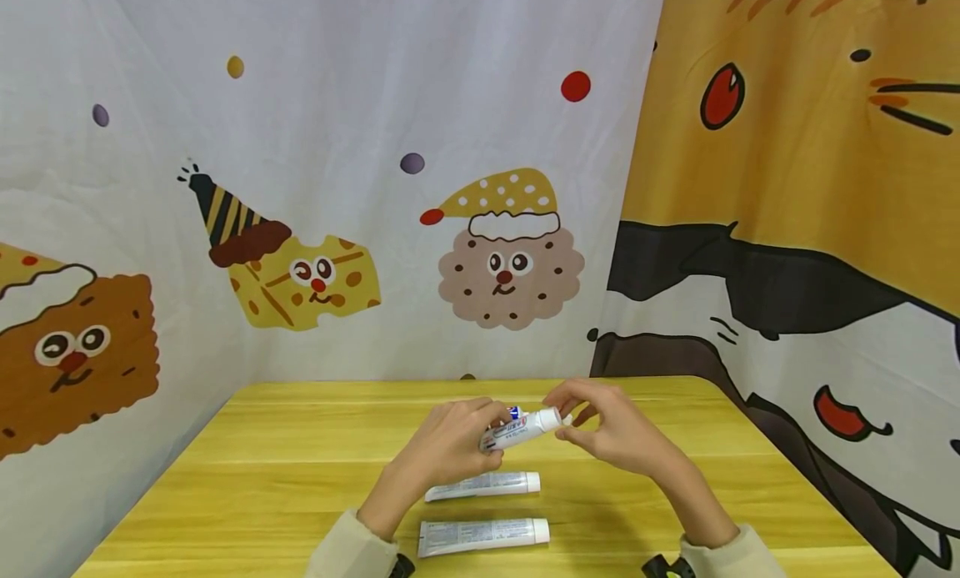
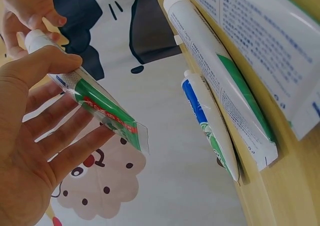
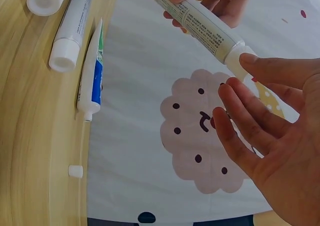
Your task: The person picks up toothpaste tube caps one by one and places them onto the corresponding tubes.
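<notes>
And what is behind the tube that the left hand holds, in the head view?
Behind the held tube, part of a blue-marked tube shows. The left hand and held tube cover the rest there; the right wrist view shows that tube lying on the table.

The held toothpaste tube (image 2: pixel 103 99) is white with green and red print; the far toothpaste tube (image 2: pixel 207 118), white, blue and green; the tabletop (image 1: pixel 285 444), yellow wood-grain.
</notes>
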`<state>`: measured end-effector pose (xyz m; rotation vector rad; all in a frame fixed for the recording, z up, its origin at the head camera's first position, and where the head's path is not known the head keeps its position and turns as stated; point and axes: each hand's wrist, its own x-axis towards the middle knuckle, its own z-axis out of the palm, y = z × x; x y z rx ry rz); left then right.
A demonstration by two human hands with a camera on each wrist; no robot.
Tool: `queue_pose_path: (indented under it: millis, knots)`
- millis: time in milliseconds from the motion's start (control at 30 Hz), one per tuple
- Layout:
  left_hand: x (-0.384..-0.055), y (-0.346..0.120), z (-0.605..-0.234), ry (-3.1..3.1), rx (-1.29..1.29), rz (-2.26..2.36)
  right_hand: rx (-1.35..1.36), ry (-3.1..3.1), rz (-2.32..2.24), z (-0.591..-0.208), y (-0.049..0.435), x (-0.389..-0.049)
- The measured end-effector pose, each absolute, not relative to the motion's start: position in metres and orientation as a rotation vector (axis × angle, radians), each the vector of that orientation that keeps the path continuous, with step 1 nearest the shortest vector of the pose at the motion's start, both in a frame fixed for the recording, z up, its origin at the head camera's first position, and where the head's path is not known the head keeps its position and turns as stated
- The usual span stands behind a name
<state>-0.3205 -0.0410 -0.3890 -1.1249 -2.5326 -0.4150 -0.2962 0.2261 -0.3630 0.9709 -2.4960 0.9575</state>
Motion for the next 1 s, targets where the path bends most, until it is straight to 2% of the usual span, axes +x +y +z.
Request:
queue_pose_path:
  millis: [1000]
  knots:
    - [-0.3200, -0.0411, -0.3887, -2.500, -1.132, -0.409, 0.729, -2.572, 0.890, -0.3631, 0.2250, -0.2967]
